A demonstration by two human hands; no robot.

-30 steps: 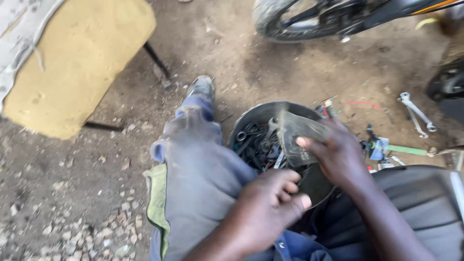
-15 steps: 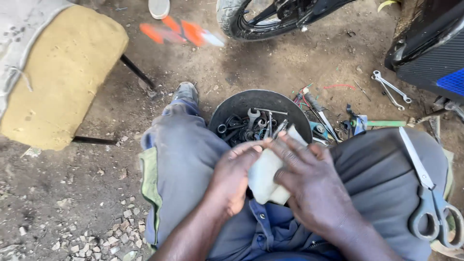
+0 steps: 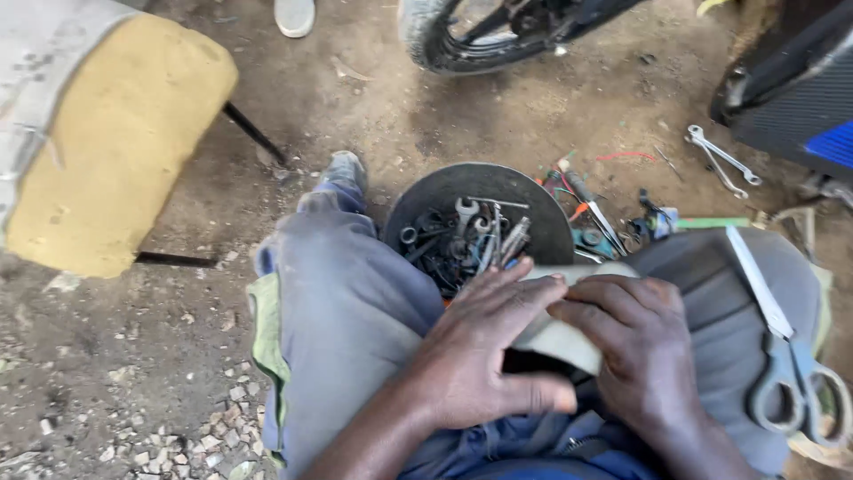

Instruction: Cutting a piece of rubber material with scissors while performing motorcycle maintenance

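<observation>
Since the earlier frame both hands have drawn back onto the lap. Left hand (image 3: 475,356) and right hand (image 3: 644,356) grip a pale rubber strip (image 3: 555,333) between them, fingers curled closed around it. Bowl of wrenches (image 3: 480,222) just ahead on dirt. Scissors (image 3: 786,356) rest on right thigh.

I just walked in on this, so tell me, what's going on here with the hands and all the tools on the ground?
A person sits on dirt ground, holding a pale flat strip in the lap with both hands: left hand and right hand. Between the knees sits a round dark pan full of wrenches. Scissors rest on the right thigh. A motorcycle wheel and a yellow foam seat stand nearby.
</observation>
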